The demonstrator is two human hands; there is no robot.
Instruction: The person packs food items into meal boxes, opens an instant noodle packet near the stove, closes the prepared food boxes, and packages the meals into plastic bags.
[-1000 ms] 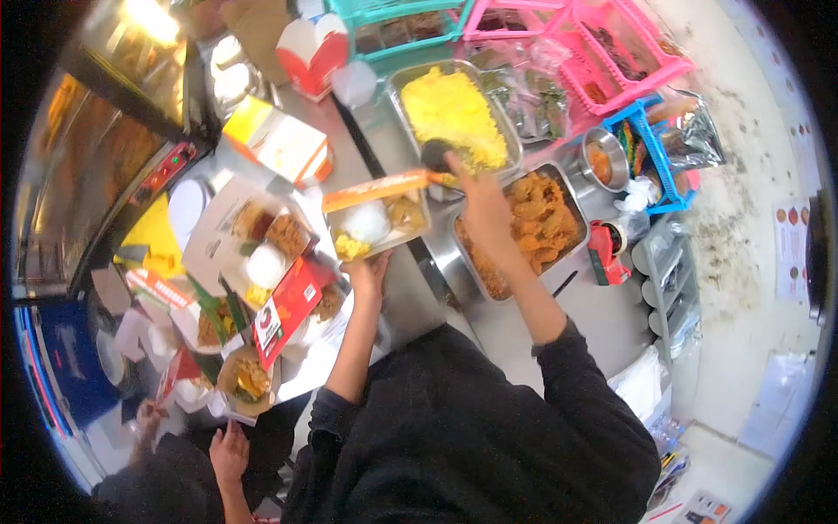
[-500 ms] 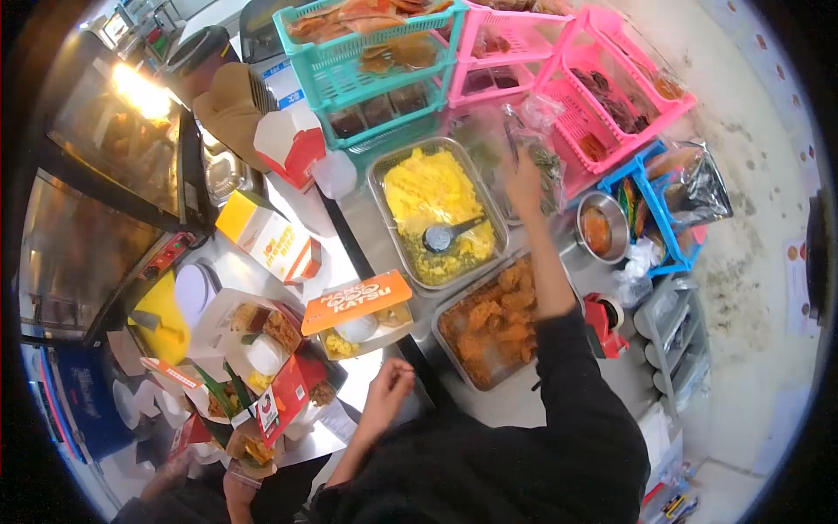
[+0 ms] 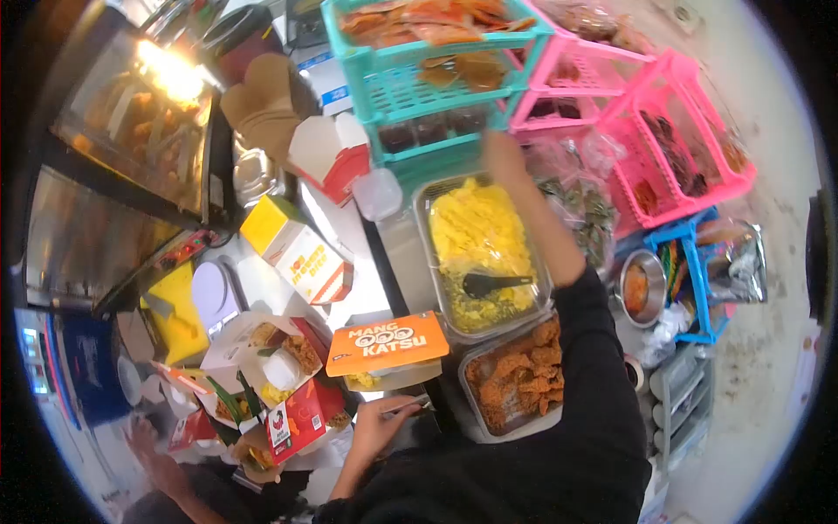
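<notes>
My left hand [image 3: 382, 428] is closed low in front of me, near an orange-lidded box reading "Mang Katsu" [image 3: 388, 345]. Something small and thin at its fingertips is too unclear to name. My right arm stretches forward over the trays. My right hand [image 3: 504, 159], smeared by motion, is by the lower tier of the teal rack [image 3: 375, 109], so its fingers cannot be read. Under that arm is a clear tray of yellow scrambled egg [image 3: 480, 231] with a black scoop [image 3: 496, 284] lying in it. Closer to me sits a tray of fried chicken [image 3: 515, 384].
Open food boxes [image 3: 279, 371] crowd the left side near another person's hand [image 3: 157, 454]. A lit glass warmer [image 3: 148, 131] stands far left. Pink baskets [image 3: 685, 157], a metal bowl [image 3: 640, 288] and a blue basket [image 3: 698, 279] line the right.
My right hand has moved from the bagged greens to the teal rack's lower tier. My left hand has come slightly down and left. The other person's hand has left the boxes. The view has shifted.
</notes>
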